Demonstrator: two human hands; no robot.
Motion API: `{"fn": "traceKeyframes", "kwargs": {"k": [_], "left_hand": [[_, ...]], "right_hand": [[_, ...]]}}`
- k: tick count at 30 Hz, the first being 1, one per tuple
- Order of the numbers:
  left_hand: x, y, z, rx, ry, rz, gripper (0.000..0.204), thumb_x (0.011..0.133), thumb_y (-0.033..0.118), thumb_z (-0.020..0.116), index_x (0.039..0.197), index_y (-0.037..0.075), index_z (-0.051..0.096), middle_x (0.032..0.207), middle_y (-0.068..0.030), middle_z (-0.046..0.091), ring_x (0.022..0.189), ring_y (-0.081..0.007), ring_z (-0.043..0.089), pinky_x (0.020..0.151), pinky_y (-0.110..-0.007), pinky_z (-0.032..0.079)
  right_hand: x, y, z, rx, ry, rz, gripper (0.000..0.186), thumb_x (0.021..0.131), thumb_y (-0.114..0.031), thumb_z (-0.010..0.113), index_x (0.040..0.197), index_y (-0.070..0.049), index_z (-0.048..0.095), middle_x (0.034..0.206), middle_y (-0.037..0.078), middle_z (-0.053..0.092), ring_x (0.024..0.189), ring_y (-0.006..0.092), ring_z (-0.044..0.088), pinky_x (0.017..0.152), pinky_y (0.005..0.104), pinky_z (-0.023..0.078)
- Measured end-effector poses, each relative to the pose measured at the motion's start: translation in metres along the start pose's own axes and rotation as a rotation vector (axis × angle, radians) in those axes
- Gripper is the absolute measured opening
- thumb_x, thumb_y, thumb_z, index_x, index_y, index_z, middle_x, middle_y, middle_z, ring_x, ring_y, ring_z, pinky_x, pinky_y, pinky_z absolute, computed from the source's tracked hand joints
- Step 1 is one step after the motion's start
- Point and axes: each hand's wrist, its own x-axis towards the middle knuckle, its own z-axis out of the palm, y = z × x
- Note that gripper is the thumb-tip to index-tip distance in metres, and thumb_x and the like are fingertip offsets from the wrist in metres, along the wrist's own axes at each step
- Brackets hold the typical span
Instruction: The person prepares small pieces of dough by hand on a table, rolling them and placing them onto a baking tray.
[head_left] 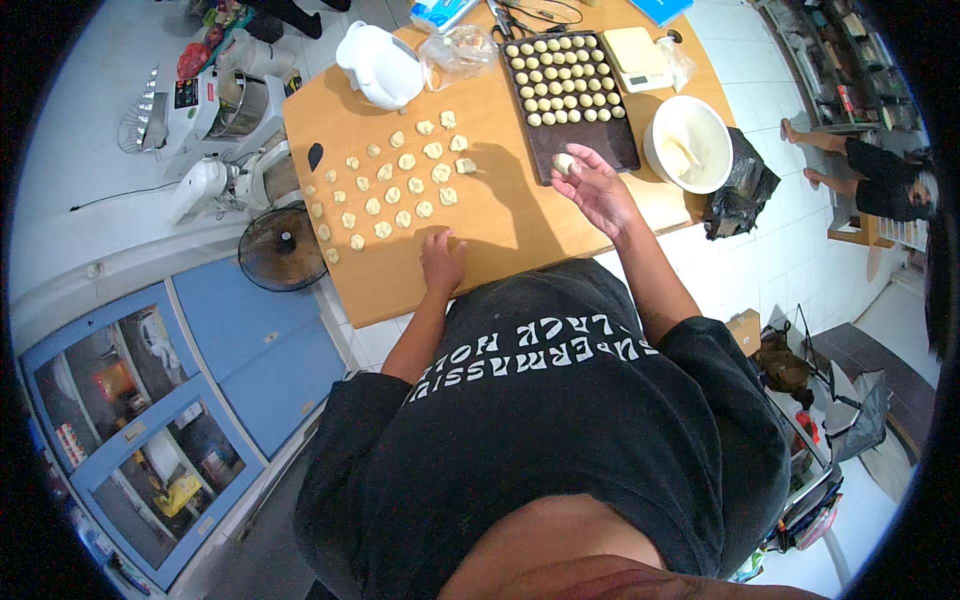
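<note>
In my right hand (pixel 600 195), a small round dough ball (pixel 563 163) is pinched between thumb and fingers, just above the bare near end of a dark baking tray (pixel 590 150). Rows of smooth dough balls (pixel 565 87) fill the far part of that tray. My left hand (pixel 443 262) rests near the table's front edge with nothing in it, its fingers loosely bent and a little apart. Beyond and to the left of it, several rough dough pieces (pixel 403 219) lie in rows on the wooden table (pixel 500 215).
Right of the tray stand a white bowl (pixel 720 150) with a pale spatula in it and a kitchen scale (pixel 640 75) bearing a pale block. A white jug-like container (pixel 380 65), a clear plastic bag (pixel 462 50) and scissors (pixel 503 25) sit at the back. Another person (pixel 880 180) is at far right.
</note>
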Motion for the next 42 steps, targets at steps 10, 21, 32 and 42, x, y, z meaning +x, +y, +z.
{"fn": "traceKeyframes", "kwargs": {"k": [10,21,32,42], "left_hand": [[0.021,0.081,0.028,-0.054,-0.039,-0.014,0.042,0.095,0.031,0.075,0.129,0.008,0.066,0.123,-0.0202,0.064,0.120,-0.0404,0.059,0.108,-0.052,0.045],[0.025,0.080,0.038,-0.049,-0.124,-0.020,0.041,0.094,0.028,0.074,0.127,0.005,0.066,0.126,-0.0206,0.063,0.123,-0.0393,0.059,0.108,-0.049,0.046],[0.031,0.054,0.024,-0.021,-0.167,-0.017,0.038,0.095,0.026,0.074,0.125,0.003,0.067,0.121,-0.0201,0.065,0.117,-0.0389,0.061,0.103,-0.048,0.050],[0.035,0.055,0.015,-0.058,-0.157,-0.022,0.037,0.095,0.025,0.074,0.124,0.002,0.068,0.119,-0.0202,0.066,0.113,-0.0378,0.063,0.101,-0.048,0.051]], "right_hand": [[0.030,-0.029,-0.067,-0.355,0.273,0.038,0.020,0.099,-0.007,0.074,0.118,-0.001,0.069,0.109,0.006,0.076,0.091,0.0145,0.072,0.084,0.0281,0.059],[0.093,-0.012,-0.144,-1.723,0.703,-0.660,0.035,0.091,-0.008,0.074,0.124,-0.004,0.066,0.114,0.020,0.065,0.106,0.0424,0.066,0.087,0.0503,0.056],[0.115,-0.020,-0.144,-1.635,0.959,-0.437,0.038,0.103,-0.008,0.055,0.141,-0.005,0.049,0.124,0.030,0.064,0.113,0.0489,0.065,0.091,0.0569,0.055],[0.105,-0.008,-0.152,-1.700,1.017,-0.467,0.031,0.100,-0.012,0.063,0.131,-0.006,0.058,0.121,0.021,0.065,0.109,0.0440,0.067,0.091,0.0532,0.055]]}}
